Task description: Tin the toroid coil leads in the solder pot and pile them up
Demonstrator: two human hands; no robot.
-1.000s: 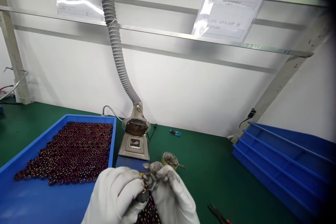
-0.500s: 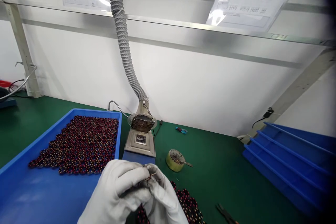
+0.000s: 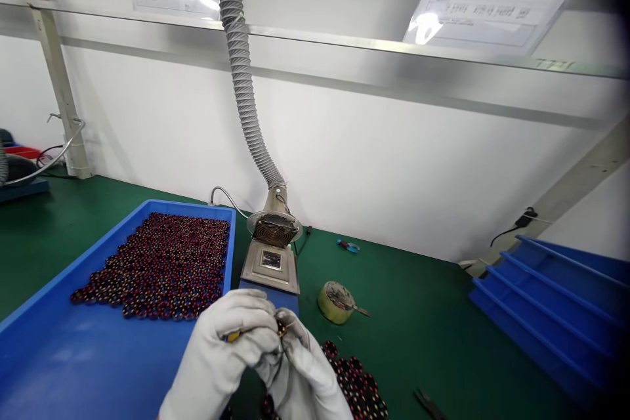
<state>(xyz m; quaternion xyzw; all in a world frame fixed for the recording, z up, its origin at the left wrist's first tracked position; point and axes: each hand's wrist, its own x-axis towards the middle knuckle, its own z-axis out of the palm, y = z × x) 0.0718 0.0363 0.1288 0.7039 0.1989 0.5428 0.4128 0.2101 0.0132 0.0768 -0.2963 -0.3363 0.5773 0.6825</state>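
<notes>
Right now, at lower centre, I've got the left hand [image 3: 233, 348] and right hand [image 3: 311, 359] curled tight, fingertips meeting on a mostly hidden coil [image 3: 282, 329] between them, long axis impossible to tell.

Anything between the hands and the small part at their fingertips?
Only the white gloves, as far as shows: left hand and right hand meet at the part. A yellow bit shows in the left hand; whether it belongs to the part, I can't tell.
</notes>
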